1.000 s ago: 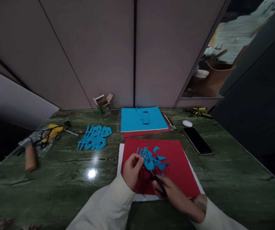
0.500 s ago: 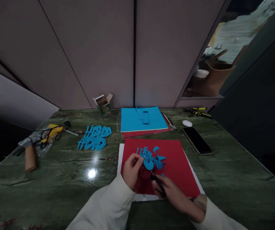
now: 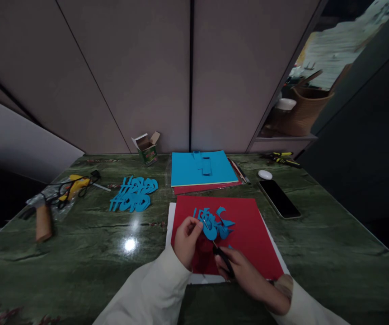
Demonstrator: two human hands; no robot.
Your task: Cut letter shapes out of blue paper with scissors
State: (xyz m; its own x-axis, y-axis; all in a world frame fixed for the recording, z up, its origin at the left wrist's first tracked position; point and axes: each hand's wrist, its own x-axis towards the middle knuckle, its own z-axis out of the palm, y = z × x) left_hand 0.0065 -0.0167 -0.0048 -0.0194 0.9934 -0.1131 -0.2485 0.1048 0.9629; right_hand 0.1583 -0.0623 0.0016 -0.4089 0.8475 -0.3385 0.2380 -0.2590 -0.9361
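My left hand (image 3: 188,238) pinches a rounded blue paper piece (image 3: 210,232) between thumb and fingertips. My right hand (image 3: 236,266) is closed round the black handles of a pair of scissors (image 3: 226,261). The scissors' tip points at the lower edge of the blue piece; whether the blades touch it I cannot tell. Beneath and behind it, curled blue paper scraps (image 3: 226,223) lie on a red sheet (image 3: 245,253), which rests on a white sheet (image 3: 171,216).
Cut blue paper letters (image 3: 136,194) lie to the left. Behind are a blue paper stack (image 3: 184,169) and a small open box (image 3: 147,151). To the right are a phone (image 3: 278,198), a white case (image 3: 265,174) and pliers (image 3: 285,159). A yellow glue gun (image 3: 75,185) sits far left.
Almost nothing has moved. Both hands keep their places, and the blue scraps beside the held piece have shifted very slightly.
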